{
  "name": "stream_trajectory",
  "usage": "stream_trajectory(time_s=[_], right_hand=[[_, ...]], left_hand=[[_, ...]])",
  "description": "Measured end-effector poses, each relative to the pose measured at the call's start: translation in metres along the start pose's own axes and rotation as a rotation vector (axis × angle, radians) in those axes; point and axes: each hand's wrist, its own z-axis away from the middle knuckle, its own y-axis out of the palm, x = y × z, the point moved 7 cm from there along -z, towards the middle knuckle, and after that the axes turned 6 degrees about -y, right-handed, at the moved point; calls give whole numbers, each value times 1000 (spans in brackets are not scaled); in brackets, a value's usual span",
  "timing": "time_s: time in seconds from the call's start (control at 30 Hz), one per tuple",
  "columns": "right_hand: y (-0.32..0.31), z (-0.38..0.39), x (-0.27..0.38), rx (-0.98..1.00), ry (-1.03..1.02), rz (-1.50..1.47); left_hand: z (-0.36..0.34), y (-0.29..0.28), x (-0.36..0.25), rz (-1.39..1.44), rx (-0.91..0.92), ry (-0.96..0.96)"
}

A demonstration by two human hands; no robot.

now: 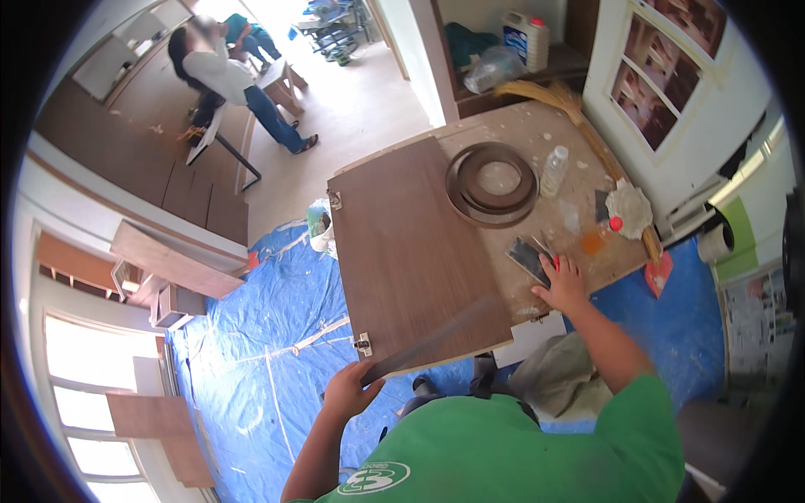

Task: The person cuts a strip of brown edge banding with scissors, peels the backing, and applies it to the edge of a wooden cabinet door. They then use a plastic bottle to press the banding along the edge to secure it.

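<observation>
My left hand (348, 390) is closed on one end of a long, thin dark brown strip (436, 329), which looks like edge banding. The strip slants up to the right over the near end of a brown wood-grain panel (411, 243); its far end is blurred. My right hand (563, 285) rests on the worktable (620, 260) right of the panel, fingers spread over a small red-handled tool (556, 261) that they partly hide. Beside those fingers lies a dark flat block (528, 261). Metal clips (362, 344) sit on the panel's left edge.
Coiled brown banding (492, 184) lies at the table's back, near a clear bottle (554, 171). To the right are an orange-filled bottle (597, 241), a crumpled pale cloth (629, 211) and a straw broom (545, 92). Blue sheeting (268, 352) covers the floor. A person (226, 80) stands far left.
</observation>
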Motion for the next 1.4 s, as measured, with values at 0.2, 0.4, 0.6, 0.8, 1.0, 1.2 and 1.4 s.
stream_trajectory(time_s=[0.2, 0.4, 0.6, 0.8, 1.0, 1.2, 1.4], right_hand=[[8, -1, -4, -86, -64, -17], [15, 12, -14, -163, 39, -203], [20, 6, -12, -355, 76, -444], [-22, -48, 16, -535, -53, -318], [-52, -147, 45, -403, 71, -101], [-50, -211, 53, -290, 133, 109], [-33, -225, 54, -157, 151, 69]], left_hand=[[34, 13, 23, 127, -110, -146], [48, 23, 24, 206, -174, -184], [59, 43, 36, 279, -174, -222], [68, 42, 30, 211, -178, -171], [75, 31, 19, 201, -154, -226], [100, 32, 12, 179, -172, -267], [129, 42, 27, 191, -200, -354]])
